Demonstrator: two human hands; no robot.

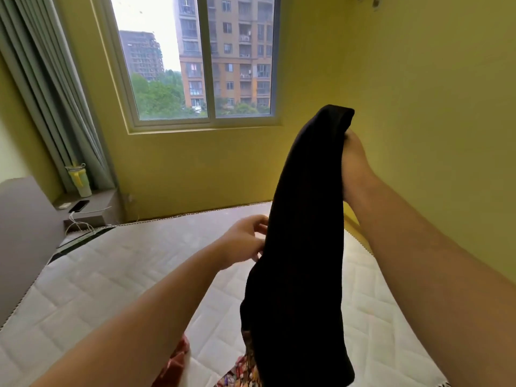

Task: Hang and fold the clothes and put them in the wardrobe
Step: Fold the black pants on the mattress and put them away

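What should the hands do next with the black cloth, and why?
Probably the left hand should pinch the near edge of the black cloth. The right hand grips only its top, so it hangs bunched over the mattress. Two holds could spread it for folding.

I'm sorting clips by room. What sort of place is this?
Probably a bedroom in a flat: a bare quilted mattress against a padded headboard, a curtained window facing apartment blocks, and a black garment held up in the right hand.
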